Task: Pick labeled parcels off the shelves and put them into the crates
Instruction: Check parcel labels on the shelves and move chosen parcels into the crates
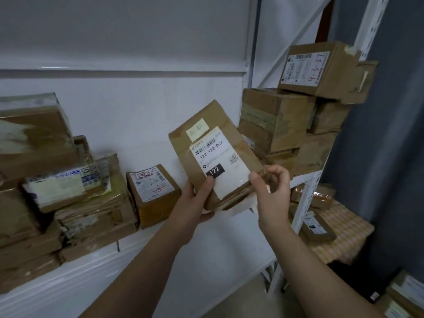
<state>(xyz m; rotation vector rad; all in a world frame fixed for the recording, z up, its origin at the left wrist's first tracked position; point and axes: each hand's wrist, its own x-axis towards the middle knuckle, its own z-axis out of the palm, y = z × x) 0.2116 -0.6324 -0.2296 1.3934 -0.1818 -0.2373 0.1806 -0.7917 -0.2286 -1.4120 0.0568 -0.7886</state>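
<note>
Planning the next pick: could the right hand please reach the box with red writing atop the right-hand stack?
Probably yes, once the right hand releases the parcel corner it pinches: the box sits topmost, with nothing between them.

Only the person's arms and hands show. The left forearm (146,260), on the left, and the right forearm (309,267), on the right, are both bare from wrist to the near edge of the view. The left hand (195,203) and right hand (269,193) are bare too, and the left thumb's nail (210,181) is short and plain.
</note>
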